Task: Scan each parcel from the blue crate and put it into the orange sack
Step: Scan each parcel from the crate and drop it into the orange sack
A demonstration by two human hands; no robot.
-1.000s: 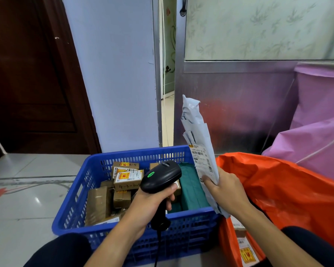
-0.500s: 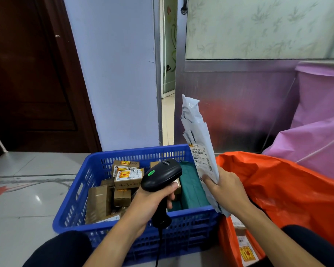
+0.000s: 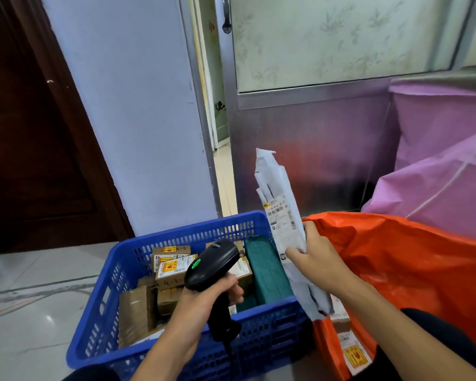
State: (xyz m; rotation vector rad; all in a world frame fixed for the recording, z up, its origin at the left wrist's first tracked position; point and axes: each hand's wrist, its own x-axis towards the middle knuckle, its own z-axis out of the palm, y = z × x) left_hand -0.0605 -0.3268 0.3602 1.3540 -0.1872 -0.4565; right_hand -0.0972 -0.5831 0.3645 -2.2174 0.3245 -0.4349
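- Two bare hands are working above a blue crate [image 3: 193, 232], which is sitting on the tiled floor [image 3: 25, 312] at six o'clock in the view.
- The left hand [image 3: 204, 295] is gripping a black handheld scanner [image 3: 213, 264] by its handle with its fingers curled tightly around it. The scanner head is pointing toward two o'clock, apparently aiming at the parcel's label.
- The right hand [image 3: 318, 257] is holding a long grey parcel [image 3: 282, 215] near its middle, fingers and thumb curled around it. The parcel is standing upright over the crate's three o'clock edge, and its barcode label is facing the scanner.
- An orange sack [image 3: 410, 265] is gaping open at four o'clock, just beside the crate. The parcel is hanging right at its mouth, probably so it can drop in once it is read.
- Several cardboard boxes [image 3: 173, 266] and a green parcel [image 3: 270, 268] are lying inside the crate, so much of the task appears to be remaining.
- One labelled box [image 3: 352, 353] is lying in the sack's near corner at five o'clock.
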